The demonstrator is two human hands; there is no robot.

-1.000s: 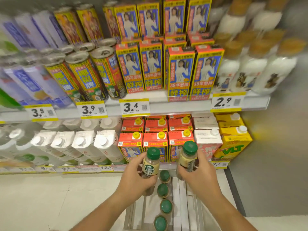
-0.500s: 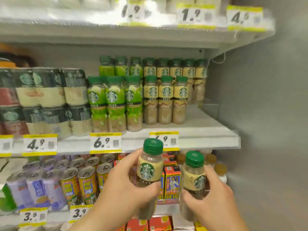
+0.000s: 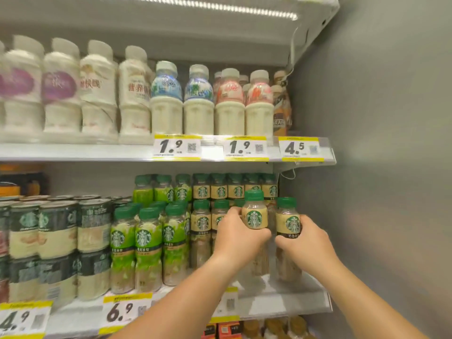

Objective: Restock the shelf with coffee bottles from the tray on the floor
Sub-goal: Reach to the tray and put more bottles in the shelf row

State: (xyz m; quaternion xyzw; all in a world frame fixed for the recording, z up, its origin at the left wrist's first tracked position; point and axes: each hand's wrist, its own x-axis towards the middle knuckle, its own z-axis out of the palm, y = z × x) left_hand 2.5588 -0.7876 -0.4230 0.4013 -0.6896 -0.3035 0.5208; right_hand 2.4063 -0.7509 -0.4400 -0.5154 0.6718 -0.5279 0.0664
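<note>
Green-capped, cream-labelled coffee bottles (image 3: 254,216)

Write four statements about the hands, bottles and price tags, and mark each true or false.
1. The left hand grips the left bottle, the right hand the right bottle. True.
2. Both held bottles have white tops. False: their caps are green.
3. The green-labelled bottles stand left of the shelved cream-labelled bottles. True.
4. The rightmost price tag above the hands reads 6.9. False: it reads 4.5.
</note>
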